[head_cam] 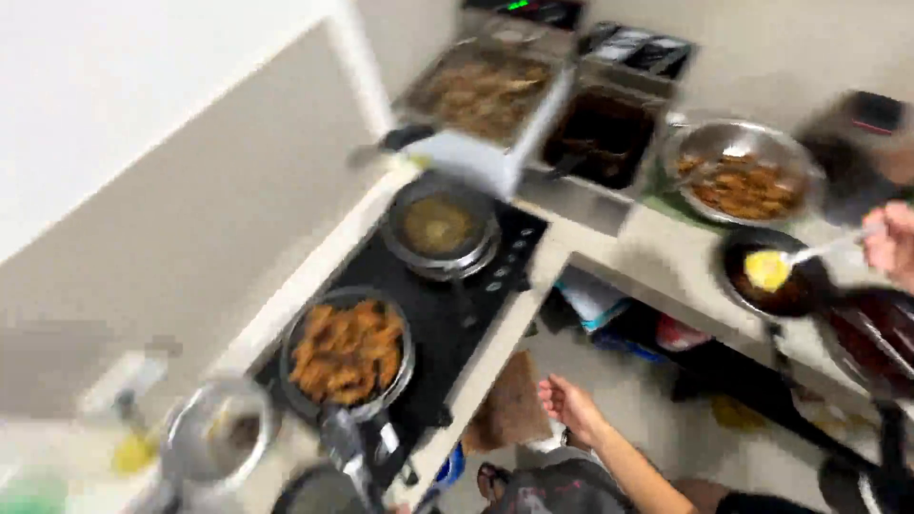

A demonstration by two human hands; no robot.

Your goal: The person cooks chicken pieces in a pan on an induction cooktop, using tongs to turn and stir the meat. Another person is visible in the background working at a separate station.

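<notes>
Yellow food sits on a spoon pinched in the right hand over a black pan on the counter's right, while the left hand hangs below the counter edge, arm outstretched, fingers loosely curled, holding nothing.

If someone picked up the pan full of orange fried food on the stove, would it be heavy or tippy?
Probably fairly heavy: the pan is heaped with fried pieces. It might tip toward the full side if lifted by its one dark handle alone. It sits flat on the black cooktop, so a push would likely slide it rather than roll it.
</notes>
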